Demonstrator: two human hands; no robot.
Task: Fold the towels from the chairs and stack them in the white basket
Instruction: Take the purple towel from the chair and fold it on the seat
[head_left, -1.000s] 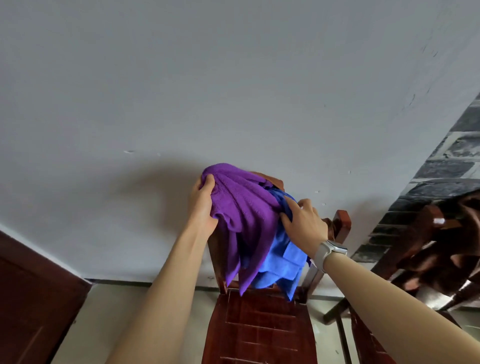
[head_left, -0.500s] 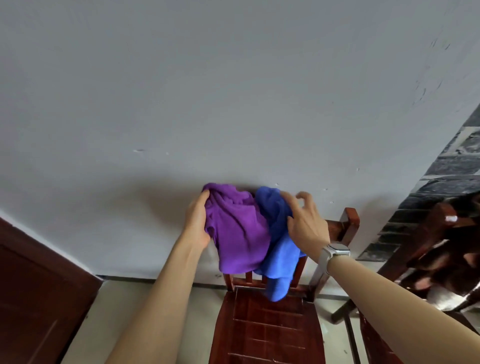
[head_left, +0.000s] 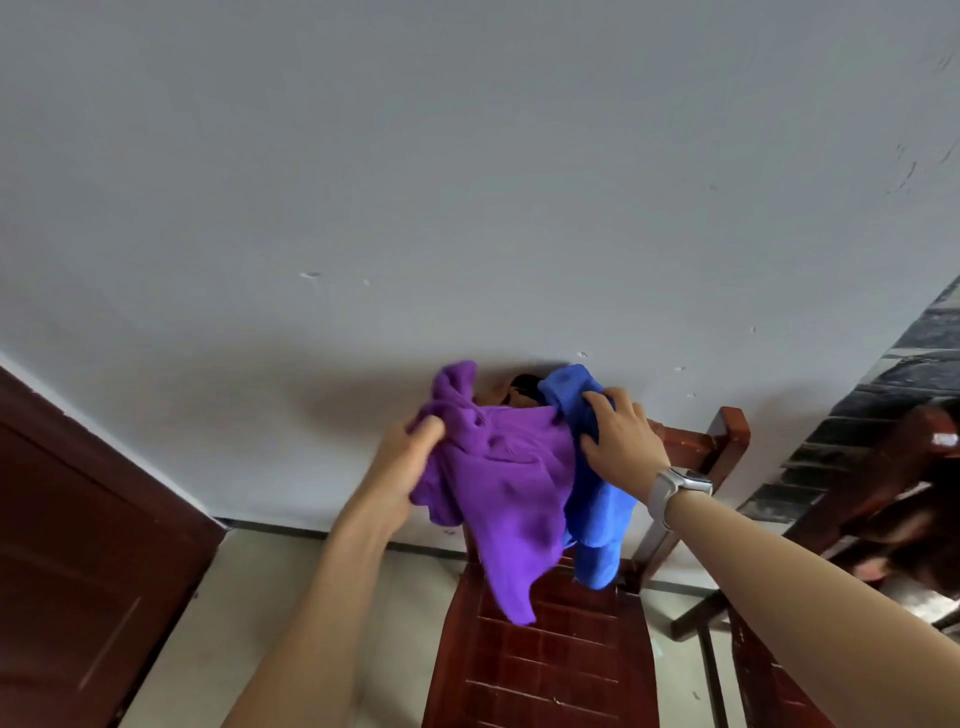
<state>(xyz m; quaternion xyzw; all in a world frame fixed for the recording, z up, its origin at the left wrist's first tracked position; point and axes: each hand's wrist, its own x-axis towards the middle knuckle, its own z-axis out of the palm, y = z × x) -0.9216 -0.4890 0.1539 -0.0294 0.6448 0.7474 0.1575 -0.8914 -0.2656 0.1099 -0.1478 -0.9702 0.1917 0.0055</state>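
Since half a second earlier, both towels had come further off the chair back: the purple towel (head_left: 506, 488) had been drawn toward the near left and hung lower over the seat, and a dark gap of chair top showed between the two cloths. At this moment the left hand (head_left: 408, 462) had its fingers curled into a bunched upper corner of the purple towel, while the right hand (head_left: 621, 441) had its fingers and thumb hooked round the top of the blue towel (head_left: 589, 499), just beside the purple one and overlapping it. Both towels still draped against the back of the wooden chair (head_left: 540, 670), which stood against the grey wall (head_left: 467, 182), their lower ends hanging above the seat. A second wooden chair (head_left: 883, 488) stood at the right edge; whether it carried any towels could not be told. A watch (head_left: 675, 488) sat on the right wrist. No white basket was in view, and neither towel showed a fold. By that evidence the task looked barely begun: the towels were only being gathered, with all folding and stacking left to do.
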